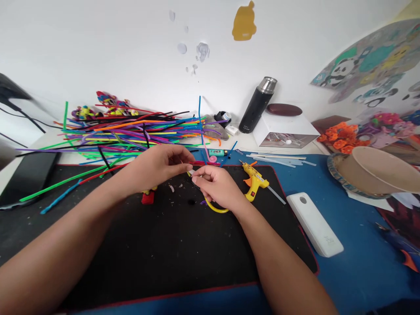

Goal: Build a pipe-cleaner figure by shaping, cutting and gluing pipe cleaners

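Both my hands meet over the black mat [170, 249]. My left hand [157, 166] is closed in a pinch on one end of a yellow pipe cleaner [215, 208]. My right hand [218, 186] is closed round the same pipe cleaner, whose loop curves out below the palm. A red pipe cleaner [205, 163] lies just behind the fingertips. A small red block [148, 197] sits on the mat under my left wrist.
A big heap of coloured pipe cleaners [131, 131] lies at the back left. A yellow glue gun [254, 181] rests right of my hands. A white power bank [314, 224], black flask [256, 106], white box [284, 129] and paper bowls [374, 170] stand to the right.
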`<state>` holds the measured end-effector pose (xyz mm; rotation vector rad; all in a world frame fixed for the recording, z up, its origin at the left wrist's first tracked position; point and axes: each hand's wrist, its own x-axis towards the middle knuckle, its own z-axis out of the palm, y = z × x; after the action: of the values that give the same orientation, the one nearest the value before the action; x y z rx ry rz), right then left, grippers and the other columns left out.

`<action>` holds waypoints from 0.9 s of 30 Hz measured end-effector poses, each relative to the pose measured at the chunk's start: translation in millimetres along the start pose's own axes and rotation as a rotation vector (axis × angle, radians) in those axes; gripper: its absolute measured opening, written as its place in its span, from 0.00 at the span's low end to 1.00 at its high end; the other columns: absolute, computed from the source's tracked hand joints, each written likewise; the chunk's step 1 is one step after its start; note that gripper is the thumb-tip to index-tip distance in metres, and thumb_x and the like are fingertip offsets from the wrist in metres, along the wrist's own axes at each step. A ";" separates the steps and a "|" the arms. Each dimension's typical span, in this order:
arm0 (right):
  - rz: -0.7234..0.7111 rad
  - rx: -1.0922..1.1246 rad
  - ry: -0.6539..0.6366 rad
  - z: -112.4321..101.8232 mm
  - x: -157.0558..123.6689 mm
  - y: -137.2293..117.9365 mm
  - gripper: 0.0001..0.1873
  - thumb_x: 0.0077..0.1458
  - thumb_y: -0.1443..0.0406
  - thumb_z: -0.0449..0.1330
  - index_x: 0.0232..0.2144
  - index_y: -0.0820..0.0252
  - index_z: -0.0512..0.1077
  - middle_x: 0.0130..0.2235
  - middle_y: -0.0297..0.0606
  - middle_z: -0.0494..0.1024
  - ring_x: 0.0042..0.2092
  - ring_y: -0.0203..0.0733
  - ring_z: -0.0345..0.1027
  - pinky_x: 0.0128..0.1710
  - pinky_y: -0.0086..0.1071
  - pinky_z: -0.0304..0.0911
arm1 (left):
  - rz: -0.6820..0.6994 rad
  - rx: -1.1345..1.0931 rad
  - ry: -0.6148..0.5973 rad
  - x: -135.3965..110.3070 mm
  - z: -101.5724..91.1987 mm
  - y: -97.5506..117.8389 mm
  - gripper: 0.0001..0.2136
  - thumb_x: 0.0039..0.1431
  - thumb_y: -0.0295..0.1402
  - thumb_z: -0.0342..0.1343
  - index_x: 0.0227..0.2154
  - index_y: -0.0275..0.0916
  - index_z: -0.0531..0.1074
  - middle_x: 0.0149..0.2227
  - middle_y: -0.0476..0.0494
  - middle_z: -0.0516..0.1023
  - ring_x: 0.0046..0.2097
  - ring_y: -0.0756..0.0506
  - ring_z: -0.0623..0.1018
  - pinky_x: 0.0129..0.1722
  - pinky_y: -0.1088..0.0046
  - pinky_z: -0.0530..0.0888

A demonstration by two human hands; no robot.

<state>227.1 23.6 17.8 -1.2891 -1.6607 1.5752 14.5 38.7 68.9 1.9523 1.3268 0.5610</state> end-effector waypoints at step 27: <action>-0.214 -0.727 0.035 10.5 -8.8 -0.1 0.10 0.66 0.67 0.61 0.39 0.54 0.83 0.36 0.38 0.86 0.34 0.45 0.76 0.33 0.35 0.58 | 0.095 0.237 -0.166 0.7 7.3 5.2 0.10 0.64 0.36 0.55 0.36 0.45 0.83 0.32 0.50 0.85 0.32 0.45 0.79 0.35 0.71 0.67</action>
<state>221.7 11.0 17.9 -1.3791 -2.3673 0.8304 23.0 35.9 68.0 2.2109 1.2477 0.2881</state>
